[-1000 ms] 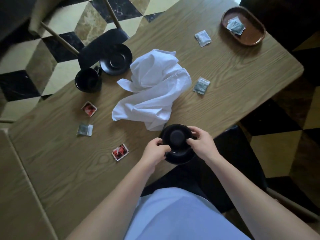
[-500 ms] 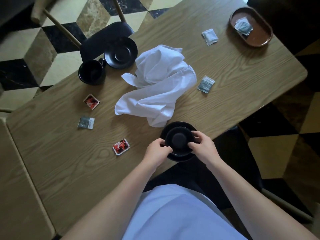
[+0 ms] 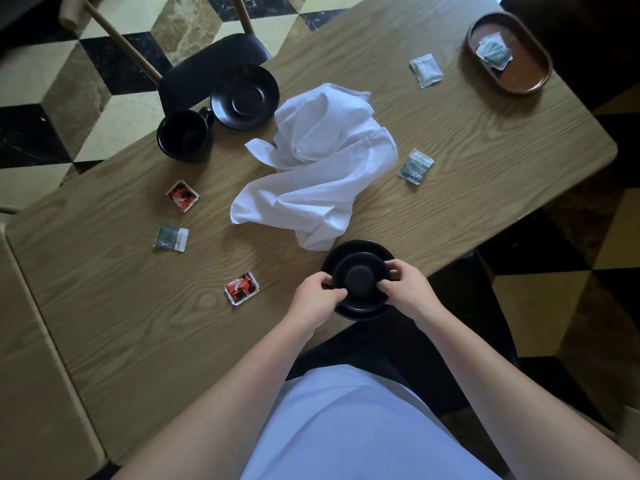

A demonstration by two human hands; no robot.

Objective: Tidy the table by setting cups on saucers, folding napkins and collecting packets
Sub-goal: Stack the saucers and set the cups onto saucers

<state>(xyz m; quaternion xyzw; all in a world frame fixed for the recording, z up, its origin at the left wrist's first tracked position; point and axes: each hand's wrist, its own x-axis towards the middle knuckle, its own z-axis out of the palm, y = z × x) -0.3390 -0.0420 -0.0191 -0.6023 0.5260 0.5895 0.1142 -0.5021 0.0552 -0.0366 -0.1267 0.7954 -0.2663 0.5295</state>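
At the table's near edge a black cup (image 3: pixel 360 282) sits over a black saucer (image 3: pixel 360 247). My left hand (image 3: pixel 317 301) and my right hand (image 3: pixel 407 291) grip the cup from either side. A second black cup (image 3: pixel 185 136) stands beside an empty black saucer (image 3: pixel 244 97) at the far left. A crumpled white napkin (image 3: pixel 318 164) lies in the middle. Red packets (image 3: pixel 241 288) (image 3: pixel 183 195) and grey packets (image 3: pixel 171 238) (image 3: pixel 415 166) (image 3: pixel 426 70) lie scattered on the wood.
A brown oval tray (image 3: pixel 533 77) at the far right corner holds a grey packet (image 3: pixel 493 54). A dark chair (image 3: pixel 207 64) stands behind the table's far left side. A second wooden surface (image 3: pixel 34 375) adjoins on the left. The floor is checkered.
The cup in both hands has moved forward from the table's edge and down over the saucer. Nothing else on the table has shifted.
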